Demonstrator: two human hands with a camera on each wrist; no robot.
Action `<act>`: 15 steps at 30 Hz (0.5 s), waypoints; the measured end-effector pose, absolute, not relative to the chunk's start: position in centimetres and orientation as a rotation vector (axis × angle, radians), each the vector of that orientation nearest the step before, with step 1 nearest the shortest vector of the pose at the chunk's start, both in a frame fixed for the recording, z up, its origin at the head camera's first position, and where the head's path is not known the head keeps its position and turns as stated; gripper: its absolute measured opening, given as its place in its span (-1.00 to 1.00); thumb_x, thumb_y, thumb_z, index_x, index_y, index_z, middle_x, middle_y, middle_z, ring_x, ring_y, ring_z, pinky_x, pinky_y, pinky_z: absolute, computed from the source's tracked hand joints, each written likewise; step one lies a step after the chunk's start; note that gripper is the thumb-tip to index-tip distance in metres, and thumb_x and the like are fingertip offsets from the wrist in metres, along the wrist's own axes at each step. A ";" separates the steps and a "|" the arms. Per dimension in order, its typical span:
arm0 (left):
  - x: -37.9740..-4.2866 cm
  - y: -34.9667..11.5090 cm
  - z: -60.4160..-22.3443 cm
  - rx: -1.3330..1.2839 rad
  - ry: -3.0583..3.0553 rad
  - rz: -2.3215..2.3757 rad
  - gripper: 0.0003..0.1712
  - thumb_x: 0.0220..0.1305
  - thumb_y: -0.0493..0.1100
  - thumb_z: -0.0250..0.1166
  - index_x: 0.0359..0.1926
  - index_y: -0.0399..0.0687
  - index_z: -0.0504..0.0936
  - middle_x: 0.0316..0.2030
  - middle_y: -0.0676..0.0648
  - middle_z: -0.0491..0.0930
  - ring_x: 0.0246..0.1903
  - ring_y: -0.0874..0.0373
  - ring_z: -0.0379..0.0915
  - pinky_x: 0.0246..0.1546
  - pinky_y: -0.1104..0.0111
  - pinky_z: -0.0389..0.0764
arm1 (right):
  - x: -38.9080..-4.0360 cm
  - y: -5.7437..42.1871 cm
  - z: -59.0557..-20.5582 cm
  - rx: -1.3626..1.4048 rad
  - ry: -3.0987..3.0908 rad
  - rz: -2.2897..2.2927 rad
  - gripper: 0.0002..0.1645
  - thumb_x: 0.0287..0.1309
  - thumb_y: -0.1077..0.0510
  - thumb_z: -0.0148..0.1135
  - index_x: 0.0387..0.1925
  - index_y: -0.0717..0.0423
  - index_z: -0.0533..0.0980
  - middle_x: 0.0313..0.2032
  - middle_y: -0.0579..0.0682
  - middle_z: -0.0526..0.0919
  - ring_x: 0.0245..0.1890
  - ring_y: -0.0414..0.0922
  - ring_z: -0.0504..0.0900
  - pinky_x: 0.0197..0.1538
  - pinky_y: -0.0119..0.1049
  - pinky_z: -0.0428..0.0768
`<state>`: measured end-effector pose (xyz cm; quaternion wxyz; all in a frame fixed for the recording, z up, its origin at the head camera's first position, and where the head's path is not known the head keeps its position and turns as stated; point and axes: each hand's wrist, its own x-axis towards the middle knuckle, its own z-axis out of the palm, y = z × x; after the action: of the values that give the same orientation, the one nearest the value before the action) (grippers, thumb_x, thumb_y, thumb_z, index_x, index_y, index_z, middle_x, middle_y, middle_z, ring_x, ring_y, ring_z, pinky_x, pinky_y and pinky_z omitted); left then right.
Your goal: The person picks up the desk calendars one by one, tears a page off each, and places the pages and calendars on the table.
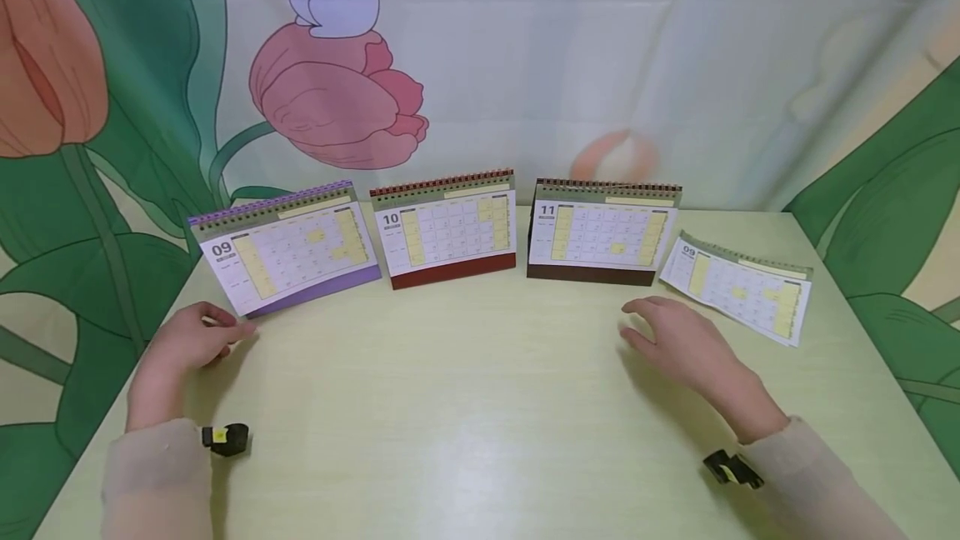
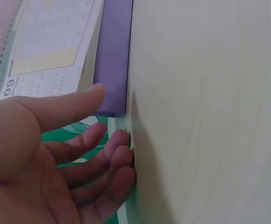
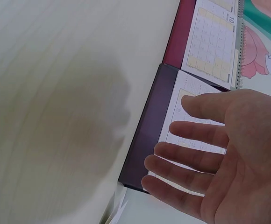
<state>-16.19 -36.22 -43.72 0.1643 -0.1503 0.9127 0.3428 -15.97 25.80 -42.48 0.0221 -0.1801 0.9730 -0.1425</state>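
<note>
Three desk calendars stand in a row at the back of the table: a purple-based one showing 09 (image 1: 300, 252), a red-based one showing 10 (image 1: 450, 232) and a dark brown one showing 11 (image 1: 603, 232). Beside the last lie loose calendar sheets (image 1: 738, 290) marked 09. My left hand (image 1: 197, 336) is by the near left corner of the purple calendar, fingers loosely bent and holding nothing; whether the thumb touches its base I cannot tell. In front of the brown calendar my right hand (image 1: 678, 340) hovers over the table, fingers relaxed and spread, nothing in them.
A pale wooden table (image 1: 450, 407) carries everything. Behind it hangs a curtain (image 1: 525, 65) printed with tulips, leaves and a white animal. A black wrist device (image 1: 227, 438) sits on the left sleeve, another black device (image 1: 733, 469) on the right.
</note>
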 end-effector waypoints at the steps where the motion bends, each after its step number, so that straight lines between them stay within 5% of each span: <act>1: -16.3 -36.3 -43.8 -0.442 2.612 0.981 -0.39 0.38 0.10 0.32 0.09 -0.34 0.39 -0.21 -0.23 0.53 -0.22 -0.10 0.43 -0.29 0.20 0.46 | -16.0 25.7 -42.5 -0.563 3.015 -0.444 -0.56 0.43 0.05 0.24 0.17 0.25 0.58 0.15 0.25 0.63 0.21 0.23 0.55 0.23 0.18 0.49; 6: -17.1 -36.6 -44.4 -0.445 2.670 0.989 -0.51 0.40 -0.09 0.28 0.12 -0.37 0.37 -0.13 -0.31 0.52 -0.27 -0.09 0.46 -0.34 0.23 0.48 | -16.0 25.4 -42.5 -0.583 3.008 -0.469 -0.57 0.42 0.06 0.24 0.16 0.25 0.58 0.13 0.25 0.64 0.19 0.24 0.56 0.22 0.19 0.49; 15: -18.3 -36.5 -45.3 -0.320 2.705 1.091 -0.37 0.44 -0.17 0.25 0.31 -0.50 0.26 0.03 -0.43 0.43 -0.16 -0.16 0.44 -0.30 0.34 0.57 | -15.9 24.8 -42.5 -0.606 2.997 -0.477 -0.58 0.41 0.07 0.26 0.14 0.26 0.59 0.10 0.24 0.66 0.16 0.22 0.59 0.19 0.18 0.52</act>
<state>-18.29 -36.52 -45.28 0.1034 -0.1084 0.9170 0.3698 -15.87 24.76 -42.50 0.0233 -0.1959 0.9682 -0.1541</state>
